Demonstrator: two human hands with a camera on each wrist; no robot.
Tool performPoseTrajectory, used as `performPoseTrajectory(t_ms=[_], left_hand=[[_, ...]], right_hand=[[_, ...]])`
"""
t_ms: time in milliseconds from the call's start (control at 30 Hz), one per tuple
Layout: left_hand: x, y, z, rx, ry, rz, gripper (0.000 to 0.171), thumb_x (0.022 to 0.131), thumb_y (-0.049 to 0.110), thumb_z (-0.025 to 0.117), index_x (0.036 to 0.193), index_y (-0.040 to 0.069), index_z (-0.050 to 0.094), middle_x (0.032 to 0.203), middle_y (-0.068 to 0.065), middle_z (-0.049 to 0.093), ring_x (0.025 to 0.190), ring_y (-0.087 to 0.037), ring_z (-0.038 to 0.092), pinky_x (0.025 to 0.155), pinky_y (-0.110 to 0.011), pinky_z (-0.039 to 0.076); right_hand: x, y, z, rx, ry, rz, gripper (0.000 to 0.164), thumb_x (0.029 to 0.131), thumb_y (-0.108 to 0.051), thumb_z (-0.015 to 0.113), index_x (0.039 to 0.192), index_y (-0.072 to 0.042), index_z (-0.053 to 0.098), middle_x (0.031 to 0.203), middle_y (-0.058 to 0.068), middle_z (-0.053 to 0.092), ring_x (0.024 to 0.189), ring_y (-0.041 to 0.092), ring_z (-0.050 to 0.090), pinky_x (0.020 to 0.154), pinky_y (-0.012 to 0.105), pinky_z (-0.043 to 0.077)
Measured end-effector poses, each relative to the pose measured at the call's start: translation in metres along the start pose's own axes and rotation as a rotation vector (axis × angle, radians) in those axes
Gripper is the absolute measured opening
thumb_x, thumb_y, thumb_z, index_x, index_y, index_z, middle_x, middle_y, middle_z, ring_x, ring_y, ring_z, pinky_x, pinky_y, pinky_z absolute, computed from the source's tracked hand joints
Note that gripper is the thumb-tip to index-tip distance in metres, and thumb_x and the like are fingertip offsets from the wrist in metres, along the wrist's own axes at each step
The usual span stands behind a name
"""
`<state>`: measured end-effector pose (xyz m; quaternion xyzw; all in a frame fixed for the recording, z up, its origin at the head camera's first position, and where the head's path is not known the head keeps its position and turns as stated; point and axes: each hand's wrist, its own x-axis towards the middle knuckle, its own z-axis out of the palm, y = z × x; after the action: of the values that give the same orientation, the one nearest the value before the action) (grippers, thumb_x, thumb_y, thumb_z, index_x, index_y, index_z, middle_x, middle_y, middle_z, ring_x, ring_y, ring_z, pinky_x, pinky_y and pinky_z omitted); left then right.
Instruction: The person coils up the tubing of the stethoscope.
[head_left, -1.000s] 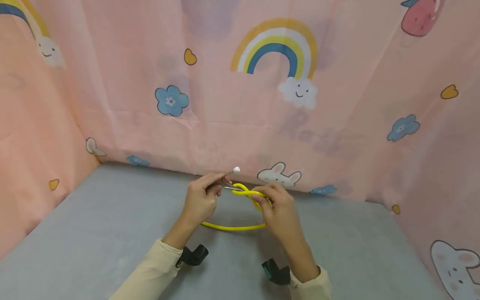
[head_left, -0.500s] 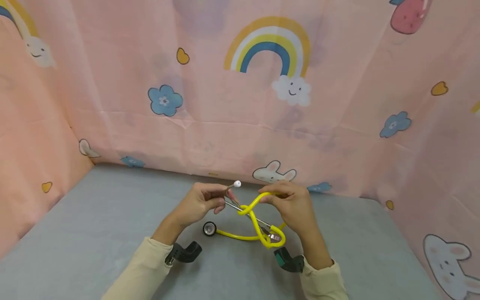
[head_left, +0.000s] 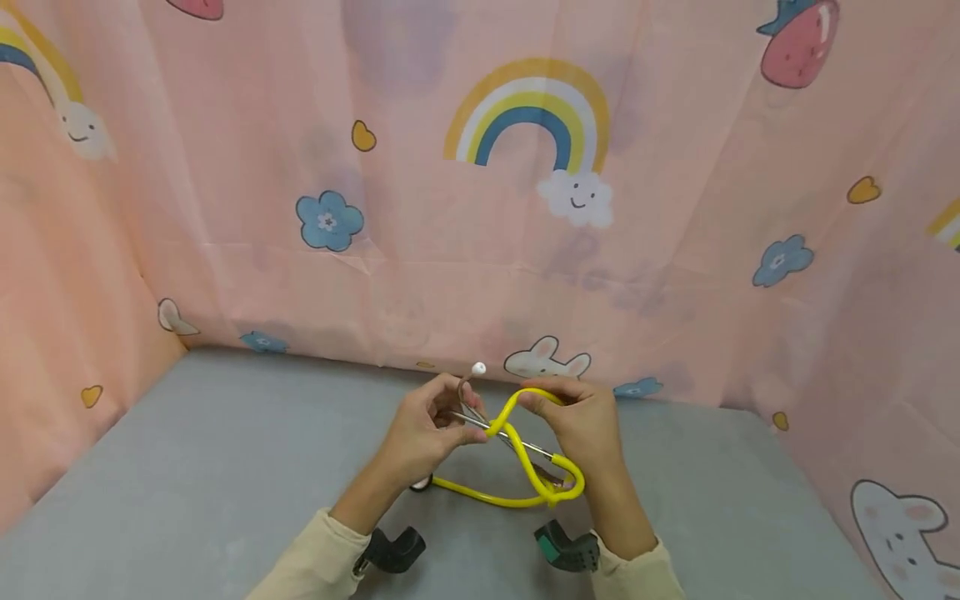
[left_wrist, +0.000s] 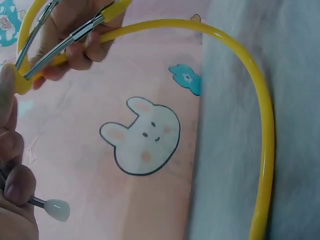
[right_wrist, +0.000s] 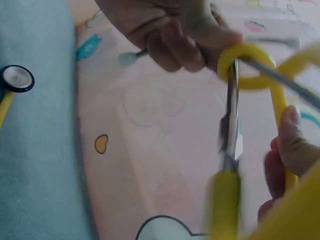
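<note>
A stethoscope with yellow tubing [head_left: 491, 502] is held up between both hands. My left hand [head_left: 420, 429] grips its metal ear tubes [left_wrist: 65, 47], the thumb against a yellow loop [right_wrist: 245, 52] that wraps round them. One white ear tip [head_left: 479, 367] pokes up above the left fingers. My right hand [head_left: 588, 425] pinches a raised bend of the tubing between thumb and fingers. Lower down, the tubing curves under the ear tubes and runs left to the round chest piece [right_wrist: 17, 78], which lies on the table, partly hidden behind the left wrist in the head view.
The grey tabletop [head_left: 225, 467] stretches out on both sides of the hands. Pink printed cloth [head_left: 420, 275] hangs behind it and along the left and right sides. A black wrist mount [head_left: 393, 550] sits on the left forearm, another [head_left: 566, 547] on the right.
My right hand has drawn its bend of tubing away to the right, opening the twist. The tubing's lower curve has come into sight. My left thumb has moved onto the loop.
</note>
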<state>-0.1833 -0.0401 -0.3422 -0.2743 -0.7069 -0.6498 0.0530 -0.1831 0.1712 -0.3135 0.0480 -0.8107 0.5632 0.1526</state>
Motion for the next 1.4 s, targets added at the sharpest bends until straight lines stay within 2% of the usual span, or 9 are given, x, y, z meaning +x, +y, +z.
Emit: performPoseTrajectory(t_ms=[133, 233, 333, 467, 667, 833, 1000, 1167, 1400], left_hand=[[-0.006, 0.001, 0.005, -0.126, -0.001, -0.025, 0.032, 0.079, 0.000, 0.080, 0.094, 0.000, 0.051, 0.099, -0.022, 0.068, 0.081, -0.008, 0.067, 0.068, -0.022, 0.055], [-0.010, 0.000, 0.007, -0.224, -0.014, -0.061, 0.036, 0.078, 0.010, 0.081, 0.092, 0.000, 0.049, 0.096, -0.011, 0.069, 0.080, -0.007, 0.065, 0.068, -0.019, 0.054], [-0.009, 0.000, 0.007, -0.330, 0.033, -0.068, 0.042, 0.076, 0.025, 0.083, 0.093, 0.006, 0.050, 0.094, 0.004, 0.069, 0.082, -0.006, 0.065, 0.071, -0.018, 0.054], [-0.005, 0.000, 0.006, -0.455, 0.193, -0.068, 0.039, 0.075, 0.028, 0.082, 0.096, 0.014, 0.052, 0.094, 0.007, 0.070, 0.083, -0.006, 0.065, 0.071, -0.017, 0.053], [0.007, 0.000, 0.006, -0.534, 0.517, -0.149, 0.030, 0.079, -0.008, 0.076, 0.092, 0.012, 0.058, 0.087, 0.002, 0.072, 0.077, -0.009, 0.068, 0.070, -0.019, 0.056], [0.014, -0.002, 0.004, -0.467, 0.705, -0.146, 0.034, 0.075, -0.009, 0.080, 0.091, 0.012, 0.059, 0.084, 0.004, 0.071, 0.075, -0.010, 0.067, 0.071, -0.022, 0.057], [0.011, -0.006, 0.005, -0.340, 0.785, -0.049, 0.033, 0.071, -0.007, 0.084, 0.088, 0.003, 0.058, 0.084, 0.000, 0.071, 0.074, -0.011, 0.068, 0.070, -0.023, 0.060], [0.010, -0.012, 0.002, -0.082, 0.757, 0.136, 0.029, 0.072, -0.002, 0.086, 0.088, -0.004, 0.062, 0.086, -0.009, 0.072, 0.071, -0.006, 0.067, 0.065, -0.018, 0.057], [0.006, -0.021, -0.003, 0.200, 0.572, 0.323, 0.024, 0.073, -0.003, 0.084, 0.095, 0.002, 0.075, 0.084, -0.013, 0.072, 0.070, -0.019, 0.070, 0.058, -0.017, 0.054]], right_hand=[[-0.005, 0.001, 0.002, -0.007, -0.043, 0.098, 0.019, 0.082, -0.020, 0.082, 0.096, -0.007, 0.079, 0.094, 0.005, 0.077, 0.085, 0.008, 0.069, 0.080, 0.023, 0.056], [-0.010, 0.002, 0.006, -0.021, -0.062, 0.163, 0.021, 0.084, -0.026, 0.081, 0.096, -0.009, 0.078, 0.094, 0.001, 0.076, 0.089, 0.011, 0.068, 0.083, 0.024, 0.054], [-0.013, -0.001, 0.014, 0.033, -0.050, 0.203, 0.023, 0.085, -0.025, 0.080, 0.095, -0.005, 0.078, 0.089, 0.000, 0.075, 0.086, 0.012, 0.067, 0.079, 0.024, 0.054], [-0.016, -0.005, 0.029, 0.091, -0.067, 0.219, 0.020, 0.089, -0.017, 0.076, 0.096, 0.002, 0.075, 0.084, 0.002, 0.075, 0.071, 0.011, 0.060, 0.064, 0.021, 0.049], [-0.020, 0.008, 0.047, -0.042, -0.128, 0.055, 0.022, 0.092, -0.024, 0.072, 0.100, -0.004, 0.077, 0.083, 0.010, 0.075, 0.058, 0.013, 0.053, 0.050, 0.022, 0.040], [-0.026, 0.005, 0.062, -0.192, -0.079, -0.029, 0.021, 0.091, -0.025, 0.072, 0.104, -0.010, 0.078, 0.083, 0.002, 0.077, 0.062, 0.013, 0.060, 0.050, 0.020, 0.043], [-0.037, -0.006, 0.078, -0.421, -0.051, -0.200, 0.024, 0.088, -0.023, 0.075, 0.108, -0.009, 0.077, 0.088, 0.001, 0.077, 0.070, 0.010, 0.066, 0.060, 0.021, 0.054], [-0.042, -0.016, 0.082, -0.589, -0.025, -0.354, 0.024, 0.088, -0.020, 0.076, 0.109, -0.008, 0.076, 0.095, 0.004, 0.076, 0.080, 0.015, 0.069, 0.067, 0.029, 0.057], [-0.041, -0.018, 0.066, -0.647, -0.036, -0.407, 0.021, 0.084, -0.021, 0.079, 0.100, -0.008, 0.078, 0.088, 0.003, 0.076, 0.079, 0.017, 0.067, 0.067, 0.031, 0.055]])
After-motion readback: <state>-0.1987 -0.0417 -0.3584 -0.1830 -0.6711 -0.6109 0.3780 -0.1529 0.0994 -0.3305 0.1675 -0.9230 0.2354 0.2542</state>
